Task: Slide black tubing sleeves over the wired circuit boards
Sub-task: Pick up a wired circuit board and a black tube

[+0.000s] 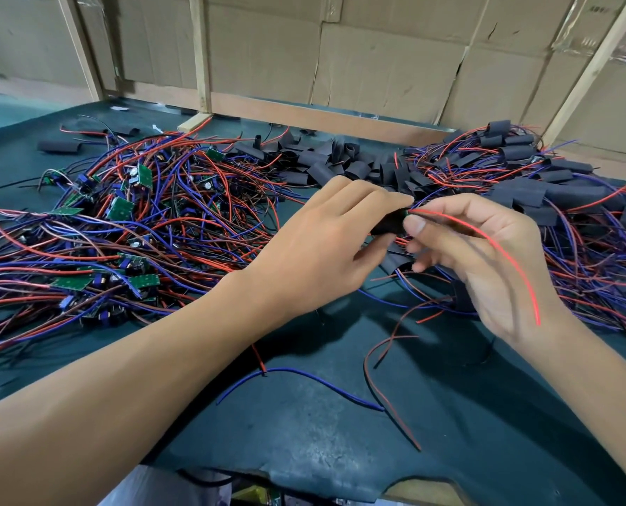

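Left hand [326, 246] grips a black sleeve [388, 225], fingers curled over its top and thumb beneath; the sleeve is soft, matte and flattened. Right hand [486, 257] pinches a thin red wire [494, 246] between thumb and forefinger right at the sleeve's mouth, the remaining fingers loosely curled. A sliver of green shows at that mouth; whether it is a circuit board cannot be told. The red wire arcs glossy and stiff across the right palm.

Tabletop [304, 432] is covered in dark green matting, scuffed and torn at the near edge. To the left lies a tangled heap of bare boards [121, 208], green rectangles with red and blue leads. Behind the hands sits a pile of loose sleeves [326, 158]. To the right lie sleeved boards [530, 195] among wires. Corrugated cardboard [377, 60] on wooden battens forms the back wall.
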Motion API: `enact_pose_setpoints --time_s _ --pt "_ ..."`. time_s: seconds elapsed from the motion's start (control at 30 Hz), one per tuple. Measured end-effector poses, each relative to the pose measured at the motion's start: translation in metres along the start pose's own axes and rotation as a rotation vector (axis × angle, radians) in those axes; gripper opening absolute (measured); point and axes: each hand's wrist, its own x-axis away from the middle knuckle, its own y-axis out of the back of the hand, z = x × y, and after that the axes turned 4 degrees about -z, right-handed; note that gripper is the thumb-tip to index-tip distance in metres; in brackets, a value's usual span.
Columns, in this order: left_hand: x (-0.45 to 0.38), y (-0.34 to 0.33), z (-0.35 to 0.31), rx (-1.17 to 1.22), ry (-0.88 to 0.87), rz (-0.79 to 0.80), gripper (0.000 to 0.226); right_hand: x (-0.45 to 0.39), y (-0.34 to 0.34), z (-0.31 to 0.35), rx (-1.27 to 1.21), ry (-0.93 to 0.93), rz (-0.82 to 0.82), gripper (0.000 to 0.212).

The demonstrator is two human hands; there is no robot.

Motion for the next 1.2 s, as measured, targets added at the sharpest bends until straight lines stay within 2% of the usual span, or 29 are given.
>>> enact_pose_setpoints --time_s 0.1,0.23,0.33,0.47,0.53,0.6,0.7,0.77,0.87,0.9,0.97,1.07,1.2 --pt "0.000 0.000 0.000 -0.014 -0.015 -0.006 0.034 -0.001 0.002 0.000 0.032 -0.006 -0.020 0.008" --pt "-0.001 0.001 -0.005 0.045 0.007 0.018 0.040 0.000 0.000 0.001 0.008 -0.043 -0.024 0.026" --pt "-0.002 0.003 -0.008 0.082 0.032 0.035 0.044 0.001 0.000 0.004 -0.029 -0.066 -0.008 0.030" --pt "-0.001 0.004 -0.008 0.054 0.019 0.043 0.045 0.001 -0.002 0.005 -0.008 -0.071 0.042 0.012" --pt "-0.001 0.004 -0.007 0.032 0.019 0.053 0.046 0.000 -0.004 0.004 -0.073 -0.089 -0.005 0.003" --pt "-0.003 0.004 -0.003 0.025 0.032 0.061 0.046 -0.002 -0.004 0.006 -0.140 -0.104 -0.063 0.004" --pt "-0.007 0.009 0.016 -0.029 0.135 0.051 0.042 -0.006 0.001 0.010 -0.175 -0.151 -0.122 0.008" --pt "-0.006 0.014 0.038 -0.181 0.292 0.085 0.040 -0.009 0.005 0.010 -0.157 -0.184 -0.149 0.012" --pt "0.002 0.021 0.067 -0.413 0.630 0.349 0.046 -0.012 0.009 0.010 -0.152 -0.235 -0.202 0.021" --pt "0.004 0.022 0.072 -0.455 0.689 0.436 0.046 -0.013 0.011 0.011 -0.161 -0.251 -0.223 0.021" --pt "0.005 0.021 0.077 -0.486 0.692 0.522 0.042 -0.016 0.016 0.012 -0.180 -0.284 -0.266 0.019" --pt "0.002 0.019 0.075 -0.510 0.661 0.558 0.042 -0.020 0.024 0.012 -0.205 -0.325 -0.318 0.020" --pt "0.003 0.019 0.073 -0.545 0.706 0.520 0.047 -0.023 0.026 0.015 -0.346 -0.304 -0.399 0.026"
